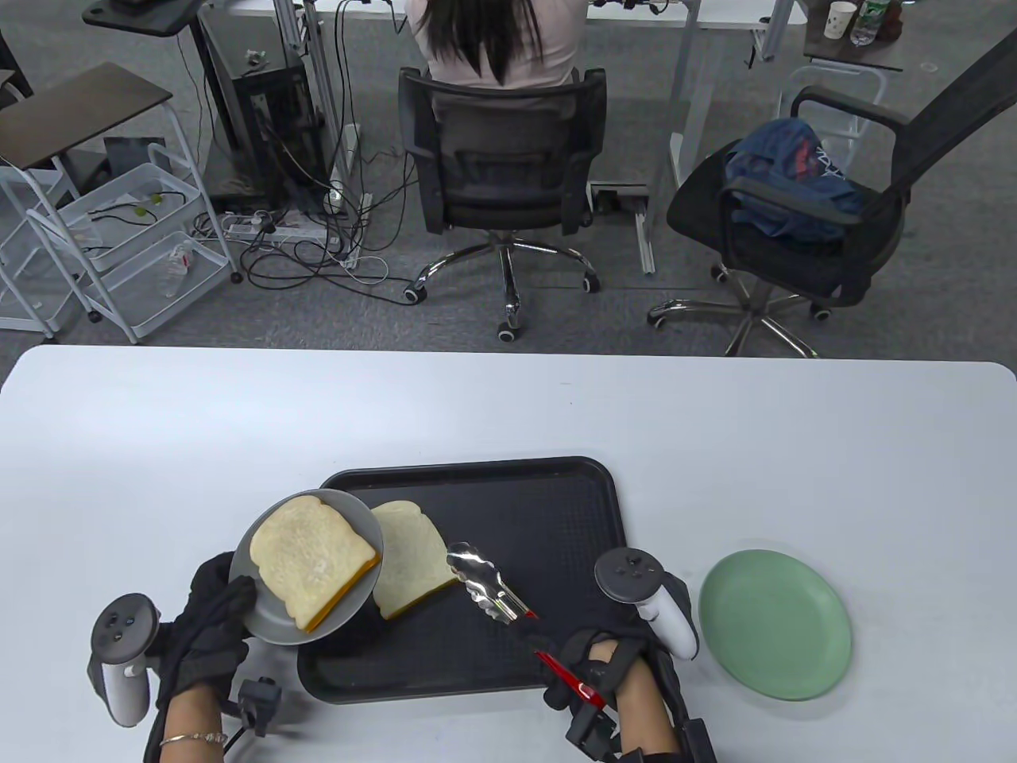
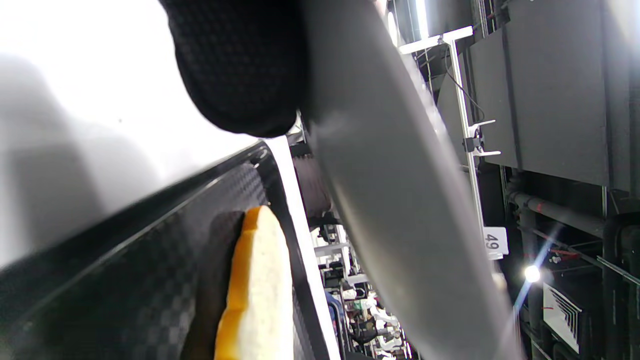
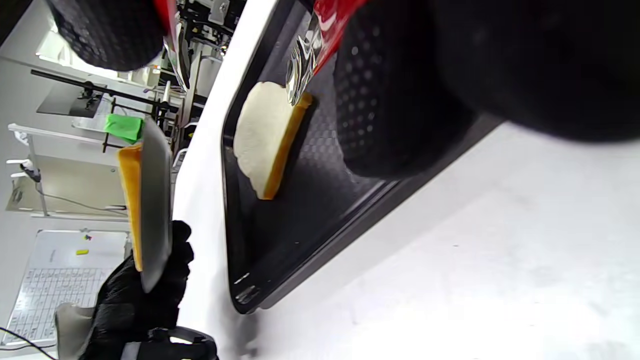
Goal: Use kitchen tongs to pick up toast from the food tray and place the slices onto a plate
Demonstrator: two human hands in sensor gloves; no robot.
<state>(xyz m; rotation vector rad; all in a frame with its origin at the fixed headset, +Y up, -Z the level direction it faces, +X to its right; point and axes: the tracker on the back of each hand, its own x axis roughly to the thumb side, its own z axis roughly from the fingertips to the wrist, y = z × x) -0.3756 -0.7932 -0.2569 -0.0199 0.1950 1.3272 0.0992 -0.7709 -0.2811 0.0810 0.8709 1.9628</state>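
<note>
Behind the white table [image 1: 199, 429] sit office chairs and a person at a desk. On the table is a black food tray [image 1: 548, 509]. My left hand [image 1: 210, 620] grips a gray plate [image 1: 266, 620] with one toast slice [image 1: 314, 560] on it, held over the tray's edge, likely so the next slice has a short trip. My right hand [image 1: 600, 668] squeezes red-handled kitchen tongs [image 1: 485, 584]. Their tips look nearly shut and hold nothing, just beside the second toast slice [image 1: 409, 568] in the tray. A green plate [image 1: 775, 624] waits nearby.
</note>
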